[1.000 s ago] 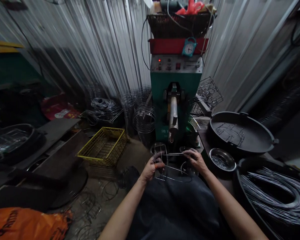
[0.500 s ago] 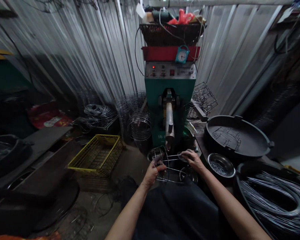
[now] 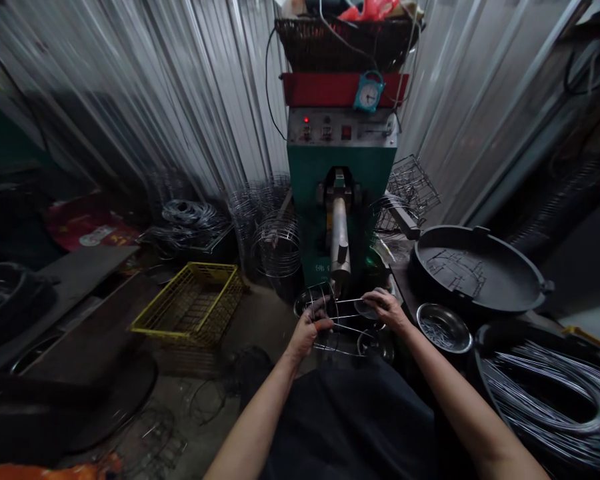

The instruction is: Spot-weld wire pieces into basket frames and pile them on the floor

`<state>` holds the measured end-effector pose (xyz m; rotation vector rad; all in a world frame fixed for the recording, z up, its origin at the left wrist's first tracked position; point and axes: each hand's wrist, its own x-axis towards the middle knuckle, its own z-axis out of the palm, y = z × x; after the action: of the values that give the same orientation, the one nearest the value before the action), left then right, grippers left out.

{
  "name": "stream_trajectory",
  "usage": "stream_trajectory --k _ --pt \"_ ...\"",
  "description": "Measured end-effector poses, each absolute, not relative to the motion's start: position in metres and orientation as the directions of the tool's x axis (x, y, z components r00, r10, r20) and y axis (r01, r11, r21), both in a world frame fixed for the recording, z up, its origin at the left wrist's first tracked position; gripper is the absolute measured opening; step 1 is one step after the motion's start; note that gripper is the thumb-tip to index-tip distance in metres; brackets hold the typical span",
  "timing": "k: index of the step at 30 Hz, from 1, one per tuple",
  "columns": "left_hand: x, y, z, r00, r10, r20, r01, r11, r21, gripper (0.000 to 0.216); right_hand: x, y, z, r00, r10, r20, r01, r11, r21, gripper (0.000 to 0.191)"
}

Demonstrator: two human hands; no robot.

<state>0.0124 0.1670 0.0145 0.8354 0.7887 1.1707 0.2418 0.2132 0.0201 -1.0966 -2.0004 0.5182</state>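
Wire frame point(image 3: 351, 329) sits in the closed grip of the left hand point(image 3: 307, 327), near the metal arm point(image 3: 339, 227); the right hand point(image 3: 387, 309) pinches the outer end of a thin rod point(image 3: 351, 301)

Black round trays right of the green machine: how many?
2. The far tray has thin wire pieces lying in it; the near tray, cut off by the picture's edge, holds long bent wires. Others may be hidden in the dark.
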Motion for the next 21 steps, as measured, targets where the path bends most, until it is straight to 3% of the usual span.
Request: stream_trajectory --k 21 --pt "0.009 0.181 0.018 0.267 0.954 -0.139 -0.471 0.255 0.845 0.057 0.242 0.220 0.018 -0.316 0.833 0.454 0.505 0.553 -0.663 0.016"
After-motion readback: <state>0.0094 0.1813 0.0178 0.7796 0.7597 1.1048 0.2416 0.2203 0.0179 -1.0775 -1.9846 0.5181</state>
